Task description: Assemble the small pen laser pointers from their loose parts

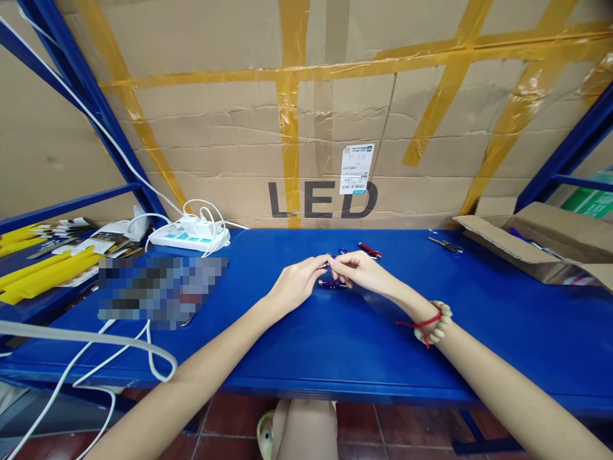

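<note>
Over the middle of the blue shelf, my left hand and my right hand meet at the fingertips. Both are closed in a pinch around a small, dark reddish piece, mostly covered by the fingers, so its kind cannot be told. Just below my right fingers lies a short, shiny dark purple tube, partly hidden by that hand. Behind my right hand is a slim red item with a dark end. A bit of a small blue thing shows beyond the fingertips.
A white power strip with plugs and cables stands at the back left. A blurred-out flat object lies in front of it, yellow packages further left. At right are keys and an opened cardboard box. A taped carton forms the back.
</note>
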`<state>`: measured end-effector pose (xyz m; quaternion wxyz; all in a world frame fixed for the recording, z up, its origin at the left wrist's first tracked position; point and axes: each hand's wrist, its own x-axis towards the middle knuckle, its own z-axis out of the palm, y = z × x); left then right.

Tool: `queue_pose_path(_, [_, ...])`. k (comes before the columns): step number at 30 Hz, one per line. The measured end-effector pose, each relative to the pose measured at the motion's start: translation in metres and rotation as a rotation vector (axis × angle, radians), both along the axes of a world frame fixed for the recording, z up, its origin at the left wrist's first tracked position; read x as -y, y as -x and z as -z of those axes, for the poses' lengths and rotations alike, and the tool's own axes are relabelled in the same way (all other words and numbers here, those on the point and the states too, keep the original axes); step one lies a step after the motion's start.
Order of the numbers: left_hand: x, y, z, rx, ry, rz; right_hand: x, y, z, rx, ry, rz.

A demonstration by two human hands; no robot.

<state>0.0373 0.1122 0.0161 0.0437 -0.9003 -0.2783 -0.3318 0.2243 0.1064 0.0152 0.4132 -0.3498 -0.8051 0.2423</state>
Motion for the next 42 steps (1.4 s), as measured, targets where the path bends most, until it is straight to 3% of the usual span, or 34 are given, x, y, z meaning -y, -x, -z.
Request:
queue_pose_path(2, [0.0,-0.001,0.001,0.009,0.006,-0.039,-0.001,-0.001,0.0,0.006,-0.08,0.128])
queue_pose_path(6, [-0.002,-0.003,-0.001,0.038,0.015,-0.081,-0.002,-0.006,-0.002,-0.035,-0.401,0.322])
queue_pose_path(11, [-0.007,0.0,0.0,0.031,-0.005,-0.078,-0.002,-0.014,-0.004,0.091,-0.62,0.284])
queue_pose_path(22, [-0.005,-0.001,0.0,-0.01,0.138,0.091,0.001,-0.015,-0.001,0.281,-0.724,0.253])
queue_pose_path(30, [0.001,0.0,0.003,0.002,0.225,0.082,0.005,-0.012,-0.001,0.235,-0.649,0.272])
queue_pose_path(35, [0.002,-0.001,0.003,0.056,0.187,0.066,0.005,-0.002,0.001,0.009,-0.519,0.325])
queue_pose_path(37, [0.003,-0.001,0.002,0.052,0.151,0.048,0.005,0.002,0.001,-0.079,-0.375,0.314])
queue_pose_path(42, [0.002,0.0,0.0,-0.013,0.037,0.046,0.006,0.004,-0.001,-0.195,0.157,0.23])
